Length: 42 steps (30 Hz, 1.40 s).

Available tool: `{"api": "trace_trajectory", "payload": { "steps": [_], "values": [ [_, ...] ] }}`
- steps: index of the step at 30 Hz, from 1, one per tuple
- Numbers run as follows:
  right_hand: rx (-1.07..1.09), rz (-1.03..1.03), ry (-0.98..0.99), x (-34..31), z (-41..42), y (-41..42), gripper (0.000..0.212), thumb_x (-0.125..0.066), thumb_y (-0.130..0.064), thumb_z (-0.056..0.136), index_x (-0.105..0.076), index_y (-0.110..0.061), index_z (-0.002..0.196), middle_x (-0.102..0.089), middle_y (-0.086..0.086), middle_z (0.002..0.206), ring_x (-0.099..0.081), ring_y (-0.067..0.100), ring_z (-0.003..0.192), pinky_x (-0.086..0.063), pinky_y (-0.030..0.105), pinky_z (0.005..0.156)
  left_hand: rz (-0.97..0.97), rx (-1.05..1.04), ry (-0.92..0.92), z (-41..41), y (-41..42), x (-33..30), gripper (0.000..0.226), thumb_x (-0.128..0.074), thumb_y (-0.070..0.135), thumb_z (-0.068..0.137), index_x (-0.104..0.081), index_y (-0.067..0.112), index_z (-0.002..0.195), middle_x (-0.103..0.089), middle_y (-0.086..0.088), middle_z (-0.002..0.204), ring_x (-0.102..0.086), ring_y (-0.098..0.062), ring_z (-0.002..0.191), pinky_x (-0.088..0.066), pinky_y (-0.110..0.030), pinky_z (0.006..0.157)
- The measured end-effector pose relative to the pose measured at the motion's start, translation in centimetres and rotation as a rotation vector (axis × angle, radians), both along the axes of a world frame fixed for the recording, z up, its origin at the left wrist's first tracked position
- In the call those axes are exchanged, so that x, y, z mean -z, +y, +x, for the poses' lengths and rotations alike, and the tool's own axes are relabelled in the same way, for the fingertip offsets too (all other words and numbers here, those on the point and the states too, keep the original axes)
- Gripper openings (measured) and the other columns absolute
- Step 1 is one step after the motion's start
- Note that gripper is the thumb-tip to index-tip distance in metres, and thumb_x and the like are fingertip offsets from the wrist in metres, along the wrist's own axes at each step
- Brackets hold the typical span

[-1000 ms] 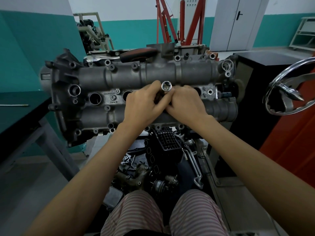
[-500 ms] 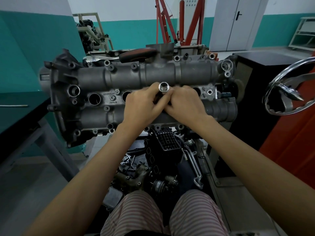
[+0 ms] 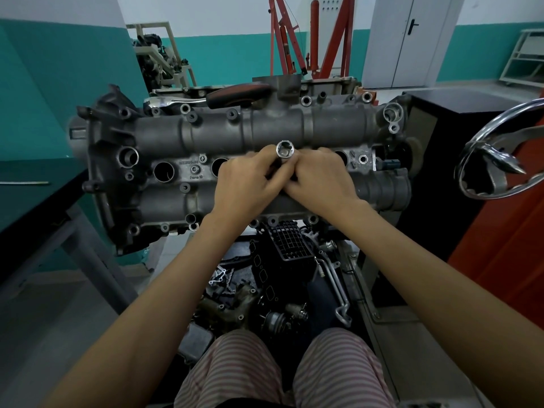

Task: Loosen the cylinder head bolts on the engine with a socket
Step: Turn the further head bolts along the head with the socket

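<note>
In a workshop with teal-and-white walls, a grey engine point(image 3: 235, 160) lies across the middle of the head view, cam cover up, round plug holes along its centre row and small bolts dotting its edges. Right of it stands a black cabinet point(image 3: 459, 160), and a chrome ring-shaped part point(image 3: 500, 160) pokes in at the right edge. Behind the engine is a red hoist frame point(image 3: 294, 39), with a white double door point(image 3: 412, 39) further right. A dark bench point(image 3: 32, 187) runs along the left. Loose engine parts point(image 3: 279, 275) are heaped below the engine, above striped trousers point(image 3: 279, 369).

Both bare forearms reach forward and meet at the engine's middle. Left hand point(image 3: 250, 181): fingers curled, pinching the socket point(image 3: 285, 149) from the left. Right hand point(image 3: 321, 178): fingers also curled, closing in on the same tool from the right; knuckles of the two hands touching. The socket is a shiny metal cylinder standing upright between the fingertips, open end facing up toward the camera, over the centre row of the cover. What sits under it is hidden by the fingers. A ratchet with a dark red-banded grip point(image 3: 235, 94) lies on the engine's far edge, well apart from the hands.
</note>
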State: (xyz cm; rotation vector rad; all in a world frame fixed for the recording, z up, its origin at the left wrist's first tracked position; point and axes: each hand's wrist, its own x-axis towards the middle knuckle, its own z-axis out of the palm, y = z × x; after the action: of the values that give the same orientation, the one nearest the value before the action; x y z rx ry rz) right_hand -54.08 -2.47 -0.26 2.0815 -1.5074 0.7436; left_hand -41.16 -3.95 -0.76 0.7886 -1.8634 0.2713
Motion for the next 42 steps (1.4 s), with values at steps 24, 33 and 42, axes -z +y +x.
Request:
{"api": "trace_trajectory", "payload": {
  "steps": [24, 33, 42],
  "values": [
    [-0.018, 0.007, -0.004, -0.03, 0.05, 0.08, 0.028, -0.045, -0.030, 0.087, -0.052, -0.006, 0.099, -0.065, 0.009, 0.089, -0.059, 0.029, 0.076, -0.033, 0.031, 0.069, 0.070, 0.016, 0.012, -0.07, 0.44, -0.10, 0.021, -0.047, 0.032, 0.084, -0.038, 0.017, 0.072, -0.041, 0.010, 0.058, -0.044, -0.016, 0.049, -0.029, -0.026, 0.047],
    [-0.001, -0.019, 0.040, 0.11, -0.03, 0.11, 0.029, -0.044, -0.031, 0.091, -0.059, -0.006, 0.094, -0.066, 0.012, 0.085, -0.058, 0.030, 0.074, -0.025, 0.029, 0.066, 0.045, 0.046, 0.029, 0.07, 0.14, 0.00, 0.041, -0.052, 0.038, 0.086, -0.054, 0.003, 0.065, -0.052, -0.004, 0.051, -0.050, -0.021, 0.046, -0.035, -0.029, 0.045],
    [-0.015, -0.019, -0.006, 0.06, 0.09, -0.05, 0.030, -0.042, -0.033, 0.088, -0.053, -0.008, 0.100, -0.066, 0.006, 0.091, -0.060, 0.026, 0.080, -0.035, 0.030, 0.071, 0.045, 0.010, 0.052, -0.05, -0.02, 0.19, 0.031, -0.052, 0.031, 0.083, -0.057, 0.006, 0.066, -0.039, 0.011, 0.056, -0.039, -0.012, 0.048, -0.028, -0.023, 0.050]
  ]
}}
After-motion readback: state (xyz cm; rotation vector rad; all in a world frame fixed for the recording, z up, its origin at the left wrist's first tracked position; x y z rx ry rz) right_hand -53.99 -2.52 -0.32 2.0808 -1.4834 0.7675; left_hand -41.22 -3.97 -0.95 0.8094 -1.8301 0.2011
